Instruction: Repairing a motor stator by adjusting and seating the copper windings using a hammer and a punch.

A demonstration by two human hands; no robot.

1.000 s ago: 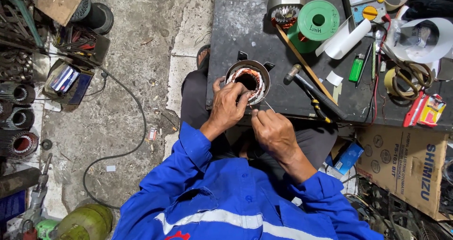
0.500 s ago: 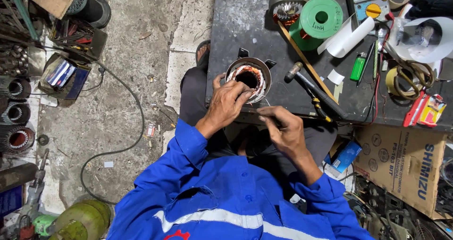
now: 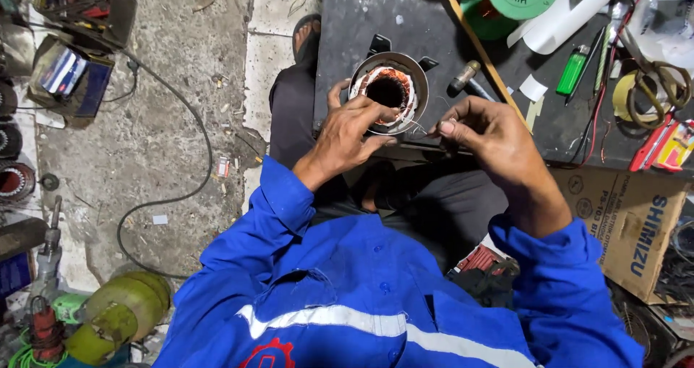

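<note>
Even, soft daylight fills the scene, brightest on the concrete floor [image 3: 181, 122] at the far left. The dark bench [image 3: 361, 14] shows a dull sheen. Shadows are faint. Focus is sharp in the centre; the wide lens bends the edges.

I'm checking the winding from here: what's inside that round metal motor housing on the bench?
Inside the metal motor housing sit copper windings around a dark open bore. The left hand covers the near-left rim, so the coils there are hidden. The right hand pinches a thin wire beside it.
</note>
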